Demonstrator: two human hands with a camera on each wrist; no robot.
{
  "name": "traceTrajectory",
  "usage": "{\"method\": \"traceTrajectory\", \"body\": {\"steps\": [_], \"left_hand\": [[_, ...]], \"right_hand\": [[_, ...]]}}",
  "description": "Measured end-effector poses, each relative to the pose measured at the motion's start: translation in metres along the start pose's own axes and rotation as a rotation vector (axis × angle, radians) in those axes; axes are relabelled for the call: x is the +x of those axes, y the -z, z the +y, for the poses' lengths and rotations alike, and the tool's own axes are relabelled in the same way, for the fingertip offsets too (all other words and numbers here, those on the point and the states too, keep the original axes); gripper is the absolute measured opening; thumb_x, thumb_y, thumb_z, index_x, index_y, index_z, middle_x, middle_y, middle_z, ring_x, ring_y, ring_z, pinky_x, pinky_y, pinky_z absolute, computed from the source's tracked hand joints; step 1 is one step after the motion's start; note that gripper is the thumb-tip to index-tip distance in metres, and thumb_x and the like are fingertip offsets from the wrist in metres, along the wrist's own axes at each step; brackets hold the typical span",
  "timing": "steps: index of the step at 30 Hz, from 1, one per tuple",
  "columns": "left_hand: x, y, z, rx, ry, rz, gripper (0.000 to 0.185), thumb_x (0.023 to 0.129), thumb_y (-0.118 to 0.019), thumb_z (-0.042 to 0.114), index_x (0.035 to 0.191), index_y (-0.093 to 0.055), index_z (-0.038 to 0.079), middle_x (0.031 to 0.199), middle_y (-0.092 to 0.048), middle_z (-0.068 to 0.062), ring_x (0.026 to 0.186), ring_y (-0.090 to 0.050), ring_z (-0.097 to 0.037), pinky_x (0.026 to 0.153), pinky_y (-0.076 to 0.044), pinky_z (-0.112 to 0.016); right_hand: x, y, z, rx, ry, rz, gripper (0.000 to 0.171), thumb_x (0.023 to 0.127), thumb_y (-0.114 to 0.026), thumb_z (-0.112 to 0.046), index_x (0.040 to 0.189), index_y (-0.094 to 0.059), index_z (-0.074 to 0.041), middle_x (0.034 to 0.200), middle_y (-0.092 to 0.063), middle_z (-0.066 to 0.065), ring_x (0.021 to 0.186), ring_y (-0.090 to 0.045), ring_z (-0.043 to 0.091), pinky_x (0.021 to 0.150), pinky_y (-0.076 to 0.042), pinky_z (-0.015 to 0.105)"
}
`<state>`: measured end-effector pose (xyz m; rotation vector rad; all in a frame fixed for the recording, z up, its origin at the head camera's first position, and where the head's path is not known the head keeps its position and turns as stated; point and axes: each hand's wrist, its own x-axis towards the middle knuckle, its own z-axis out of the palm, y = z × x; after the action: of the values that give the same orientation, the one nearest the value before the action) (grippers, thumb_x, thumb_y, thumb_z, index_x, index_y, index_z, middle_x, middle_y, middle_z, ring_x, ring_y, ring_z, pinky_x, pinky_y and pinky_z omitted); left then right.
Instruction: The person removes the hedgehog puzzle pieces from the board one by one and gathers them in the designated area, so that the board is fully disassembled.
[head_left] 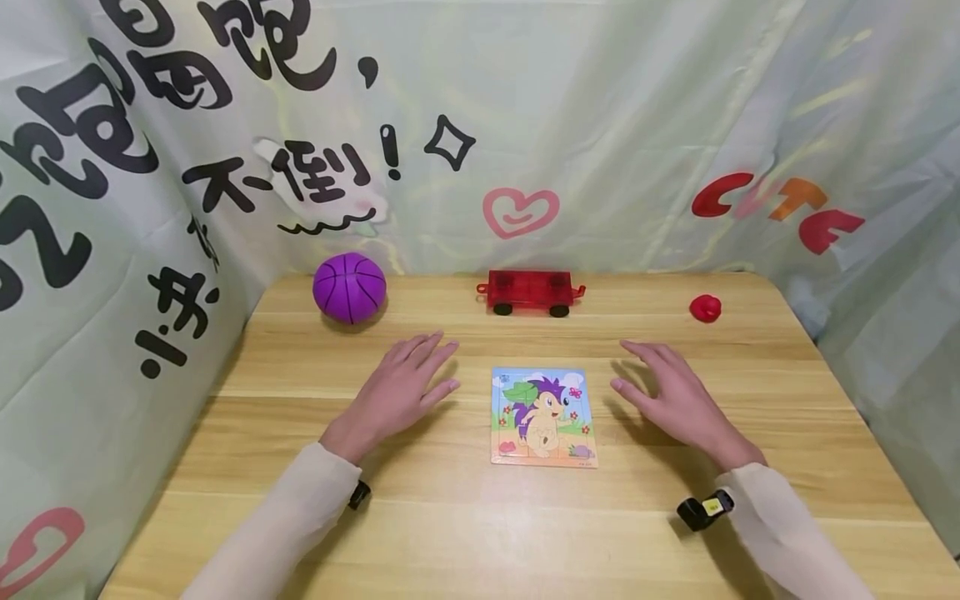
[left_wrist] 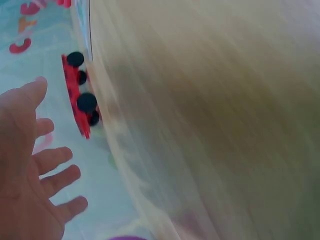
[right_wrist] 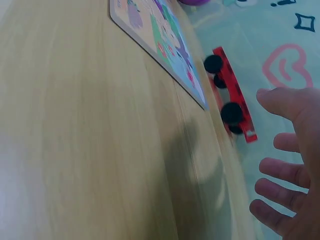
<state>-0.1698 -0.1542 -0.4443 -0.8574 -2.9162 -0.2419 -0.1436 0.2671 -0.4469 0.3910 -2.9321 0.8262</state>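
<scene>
Setup on the desk (head_left: 465, 533): wooden top, printed curtain on three sides. Judging by the layout, this is the approach step, nothing grasped yet. The puzzle board (head_left: 543, 417) lies flat at centre, between both hands, touched by neither.

Largest to smallest:
- Left hand (head_left: 397, 392): palm down, low over the desk left of the puzzle board, fingers spread and straight, pointing toward the far edge. Holds nothing. Left wrist view confirms splayed fingers (left_wrist: 55, 157), nothing in the palm. Can't tell if it rests on the wood or hovers.
- Right hand (head_left: 671, 396): mirror pose, palm down, right of the puzzle board, fingers apart and relaxed, empty. Right wrist view shows the same.
- Purple ball (head_left: 349, 287): far left, near the curtain, well apart from the left hand.
- Red toy car (head_left: 531, 292): far edge, just beyond the puzzle board, on its four black wheels.
- Small red piece (head_left: 705, 308): far right, shape too small to tell.

Next move, my read: either hand needs to close in sideways on the puzzle board. It's thin and flat on the wood, so lifting calls for a fingertip under an edge or a slide toward the desk edge.
</scene>
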Motion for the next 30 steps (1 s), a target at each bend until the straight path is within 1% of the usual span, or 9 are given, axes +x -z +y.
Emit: {"method": "traceTrajectory", "body": {"steps": [3, 7, 12, 15, 17, 21, 24, 27, 30], "left_hand": [[0.008, -0.002, 0.009, -0.008, -0.051, -0.009, 0.062, 0.104, -0.04, 0.056, 0.157, -0.033, 0.025, 0.162, -0.032, -0.008, 0.15, -0.029, -0.03, 0.123, -0.024, -0.05], [0.016, -0.007, 0.022, -0.049, -0.131, -0.038, 0.061, 0.105, -0.04, 0.054, 0.158, -0.033, 0.024, 0.163, -0.031, -0.007, 0.15, -0.028, -0.03, 0.123, -0.023, -0.045], [0.024, -0.013, 0.036, -0.112, -0.267, -0.074, 0.06, 0.105, -0.044, 0.049, 0.157, -0.035, 0.02, 0.164, -0.029, -0.006, 0.151, -0.026, -0.028, 0.124, -0.023, -0.042], [0.028, -0.015, 0.044, -0.158, -0.352, -0.09, 0.058, 0.104, -0.051, 0.044, 0.154, -0.04, 0.017, 0.163, -0.033, -0.004, 0.151, -0.028, -0.024, 0.123, -0.025, -0.039], [0.031, -0.017, 0.05, -0.18, -0.406, -0.099, 0.057, 0.103, -0.054, 0.042, 0.153, -0.044, 0.016, 0.161, -0.037, -0.003, 0.15, -0.03, -0.022, 0.122, -0.027, -0.037], [0.038, -0.019, 0.061, -0.184, -0.492, -0.119, 0.056, 0.102, -0.057, 0.039, 0.15, -0.047, 0.014, 0.157, -0.044, -0.003, 0.147, -0.036, -0.022, 0.121, -0.029, -0.036], [0.042, -0.021, 0.068, -0.21, -0.514, -0.164, 0.055, 0.102, -0.057, 0.04, 0.15, -0.048, 0.014, 0.157, -0.044, -0.002, 0.148, -0.035, -0.02, 0.122, -0.027, -0.034], [0.044, -0.025, 0.074, -0.23, -0.524, -0.219, 0.056, 0.102, -0.055, 0.042, 0.151, -0.047, 0.015, 0.159, -0.041, -0.001, 0.15, -0.032, -0.019, 0.123, -0.025, -0.033], [0.045, -0.028, 0.077, -0.212, -0.527, -0.25, 0.055, 0.102, -0.053, 0.044, 0.15, -0.048, 0.017, 0.159, -0.039, 0.001, 0.151, -0.029, -0.019, 0.122, -0.026, -0.034]], "right_hand": [[0.004, -0.004, -0.005, 0.021, 0.013, -0.021, 0.07, 0.095, -0.064, -0.048, 0.152, -0.042, -0.013, 0.145, -0.048, 0.018, 0.133, -0.044, 0.042, 0.103, -0.037, 0.07], [0.007, -0.009, -0.013, 0.048, 0.028, -0.044, 0.069, 0.094, -0.066, -0.047, 0.151, -0.044, -0.014, 0.144, -0.05, 0.013, 0.13, -0.048, 0.037, 0.103, -0.042, 0.066], [0.01, -0.017, -0.018, 0.104, 0.051, -0.061, 0.066, 0.093, -0.069, -0.044, 0.148, -0.047, -0.012, 0.139, -0.054, 0.011, 0.118, -0.057, 0.032, 0.095, -0.05, 0.058], [0.012, -0.022, -0.02, 0.146, 0.054, -0.074, 0.063, 0.092, -0.072, -0.041, 0.144, -0.051, -0.012, 0.132, -0.058, 0.011, 0.112, -0.06, 0.03, 0.092, -0.053, 0.053], [0.013, -0.025, -0.023, 0.167, 0.051, -0.093, 0.061, 0.092, -0.073, -0.039, 0.142, -0.053, -0.012, 0.13, -0.059, 0.01, 0.113, -0.06, 0.029, 0.093, -0.054, 0.052], [0.015, -0.03, -0.028, 0.177, 0.048, -0.133, 0.057, 0.09, -0.076, -0.033, 0.137, -0.055, -0.01, 0.128, -0.06, 0.009, 0.112, -0.061, 0.027, 0.093, -0.055, 0.048], [0.017, -0.032, -0.033, 0.162, 0.052, -0.151, 0.055, 0.088, -0.078, -0.028, 0.135, -0.056, -0.009, 0.125, -0.06, 0.008, 0.109, -0.061, 0.025, 0.091, -0.055, 0.045], [0.018, -0.034, -0.036, 0.132, 0.058, -0.163, 0.054, 0.088, -0.079, -0.026, 0.134, -0.057, -0.008, 0.122, -0.061, 0.007, 0.107, -0.06, 0.023, 0.091, -0.054, 0.044], [0.02, -0.035, -0.038, 0.105, 0.062, -0.171, 0.053, 0.087, -0.079, -0.025, 0.132, -0.058, -0.007, 0.12, -0.061, 0.006, 0.105, -0.059, 0.022, 0.091, -0.053, 0.043]]}}
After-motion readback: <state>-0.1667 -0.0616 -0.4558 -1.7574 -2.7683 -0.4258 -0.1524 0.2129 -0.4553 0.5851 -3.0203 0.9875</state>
